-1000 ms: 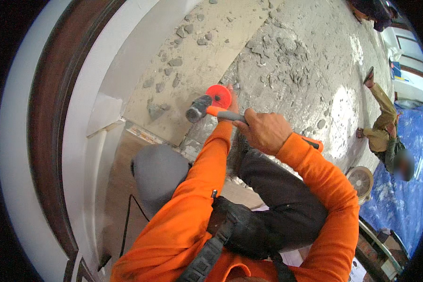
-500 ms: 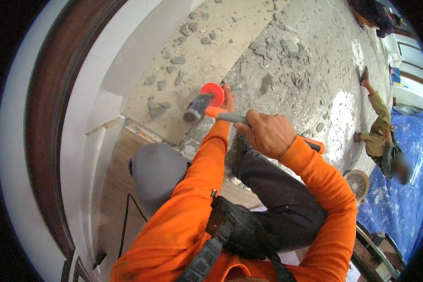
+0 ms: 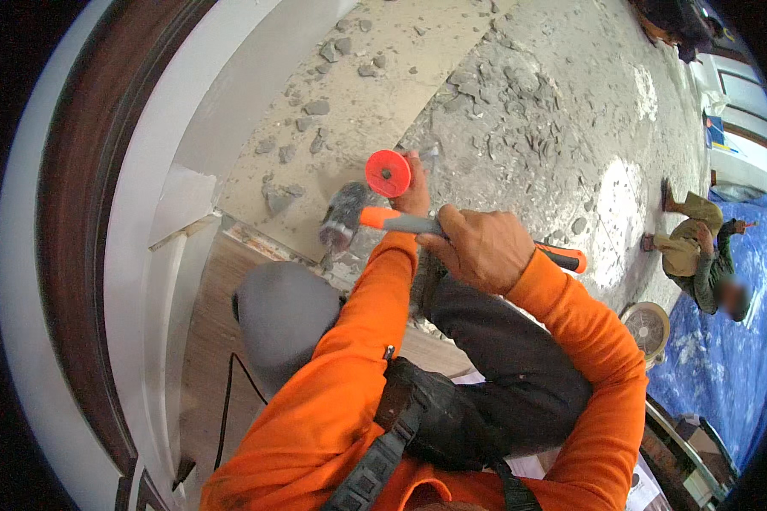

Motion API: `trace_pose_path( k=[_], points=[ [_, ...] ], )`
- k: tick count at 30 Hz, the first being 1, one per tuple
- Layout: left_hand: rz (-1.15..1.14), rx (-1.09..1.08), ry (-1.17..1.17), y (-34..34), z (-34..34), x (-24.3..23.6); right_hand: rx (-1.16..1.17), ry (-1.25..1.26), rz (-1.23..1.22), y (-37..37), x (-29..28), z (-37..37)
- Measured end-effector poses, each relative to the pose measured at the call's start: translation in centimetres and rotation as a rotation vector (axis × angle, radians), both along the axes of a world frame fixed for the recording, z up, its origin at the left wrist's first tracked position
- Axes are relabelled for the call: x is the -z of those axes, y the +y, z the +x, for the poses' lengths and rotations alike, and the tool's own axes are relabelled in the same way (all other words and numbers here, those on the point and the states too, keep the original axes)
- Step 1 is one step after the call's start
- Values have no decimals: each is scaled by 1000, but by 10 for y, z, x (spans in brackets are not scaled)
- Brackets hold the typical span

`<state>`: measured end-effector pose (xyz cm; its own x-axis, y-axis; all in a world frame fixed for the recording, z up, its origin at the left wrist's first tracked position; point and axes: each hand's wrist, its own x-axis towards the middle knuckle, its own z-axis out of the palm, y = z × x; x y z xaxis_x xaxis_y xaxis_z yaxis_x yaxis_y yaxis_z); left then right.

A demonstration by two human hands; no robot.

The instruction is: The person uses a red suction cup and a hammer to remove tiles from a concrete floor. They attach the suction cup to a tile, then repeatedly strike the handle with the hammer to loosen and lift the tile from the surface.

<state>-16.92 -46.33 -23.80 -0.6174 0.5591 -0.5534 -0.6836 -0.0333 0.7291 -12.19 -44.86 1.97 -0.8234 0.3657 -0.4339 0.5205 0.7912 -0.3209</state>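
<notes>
Head view: two orange sleeves (image 3: 375,315) are extending from the lower edge, ending in two bare hands. One grey knee (image 3: 285,319) is showing at the left, and one dark-trousered leg (image 3: 511,366) is bending at the right. The right hand (image 3: 486,249) is wrapping its fingers around one hammer (image 3: 392,220), gripping the grey, orange and black handle. That handle is crossing over the left wrist in this view, and the single dark head is blurring at its left end. The left hand (image 3: 412,198) is curling narrowly around one red disc-topped tool (image 3: 388,174), which is sitting just beyond the handle, near the hammer head; its one disc is hiding most of the fingers. One black cable (image 3: 226,409) is curving at the lower left. Beneath the hands, the floor (image 3: 503,162) is showing two parts, one smooth beige and one rough grey, meeting along one slanting edge. Broken pieces (image 3: 317,107) are lying over both, too many to count. Farther right, one round cream-rimmed object (image 3: 646,332) is standing beside one blue sheet (image 3: 699,366), and one other person (image 3: 690,243) is staying low near that sheet.
</notes>
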Motion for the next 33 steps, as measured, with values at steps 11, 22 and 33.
trace_pose_path(
  k=[11, 22, 33],
  points=[
    [21, -117, 36, -9, -25, -11, 39, 60, -23, 8, -8, 9],
    [-120, 0, 329, -3, -16, 14, 63, -10, 58, 13, 23, 7],
    [-281, 65, 585, 1, -7, 1, 62, -52, 45, 21, 30, 16]
  ],
)
